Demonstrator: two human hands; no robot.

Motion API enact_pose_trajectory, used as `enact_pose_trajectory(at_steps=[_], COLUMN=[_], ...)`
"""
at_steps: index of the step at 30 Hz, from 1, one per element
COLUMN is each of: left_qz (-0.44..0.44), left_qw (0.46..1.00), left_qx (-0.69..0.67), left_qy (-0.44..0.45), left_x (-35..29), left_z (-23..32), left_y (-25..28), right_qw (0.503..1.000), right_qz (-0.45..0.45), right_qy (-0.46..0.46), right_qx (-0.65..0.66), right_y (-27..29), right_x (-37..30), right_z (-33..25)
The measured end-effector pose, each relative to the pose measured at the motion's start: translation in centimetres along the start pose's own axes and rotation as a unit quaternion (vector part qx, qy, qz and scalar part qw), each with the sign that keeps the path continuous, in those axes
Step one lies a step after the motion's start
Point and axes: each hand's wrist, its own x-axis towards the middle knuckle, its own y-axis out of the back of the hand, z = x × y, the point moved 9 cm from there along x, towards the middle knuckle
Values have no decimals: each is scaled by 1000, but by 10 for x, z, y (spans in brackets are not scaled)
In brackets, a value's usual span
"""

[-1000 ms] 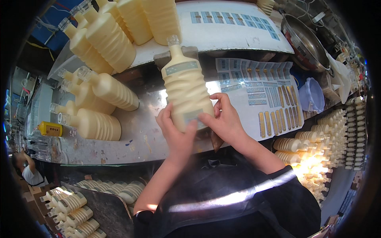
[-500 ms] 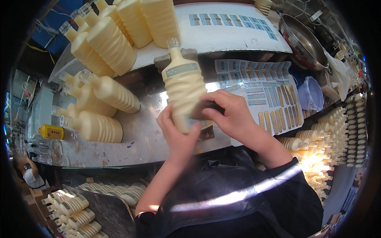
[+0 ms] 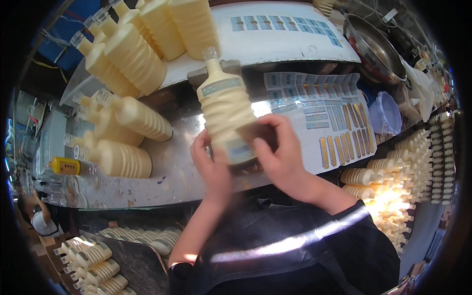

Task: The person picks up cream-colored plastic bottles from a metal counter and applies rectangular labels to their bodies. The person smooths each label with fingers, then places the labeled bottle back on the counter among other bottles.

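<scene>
A cream-coloured ribbed bottle (image 3: 227, 109) with a clear neck leans away from me, propped against a grey block (image 3: 197, 77). Two bluish labels show on it: an upper label (image 3: 221, 87) below the shoulder and a lower label (image 3: 239, 149) near the base. My left hand (image 3: 210, 162) is closed around its lower left side, slightly blurred. At the lower right side, my right hand (image 3: 280, 152) curls its fingers and thumb against the bottle. Dark shade between that thumb and fingers hides the exact contact.
Similar bottles (image 3: 123, 157) lie and stand at the left, beside a small yellow bottle (image 3: 65, 165). Label sheets (image 3: 314, 142) lie at the right, near a lavender bucket (image 3: 385, 115) and a metal pan (image 3: 376, 46). Rows of bottles (image 3: 93, 253) fill the lower left; a person (image 3: 42, 216) is behind.
My left hand has drawn back left from the lower label, uncovering more of it. My right hand has shifted slightly along the bottle's right side. The bottle stays propped.
</scene>
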Motion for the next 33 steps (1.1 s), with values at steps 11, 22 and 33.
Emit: enact_pose_trajectory(at_steps=[11, 22, 33], left_qz=[3, -32, -43], left_qw=[999, 975, 959], left_qx=[44, -184, -232], left_qy=[-27, 119, 158], left_x=[6, 11, 10], left_z=[0, -24, -19], left_y=[-8, 4, 8], right_qw=[998, 891, 938], right_qz=[24, -97, -144], right_qy=[29, 397, 257], right_qx=[-46, -199, -181], right_y=[10, -31, -46], right_x=[-8, -42, -26], right_z=[18, -68, -57])
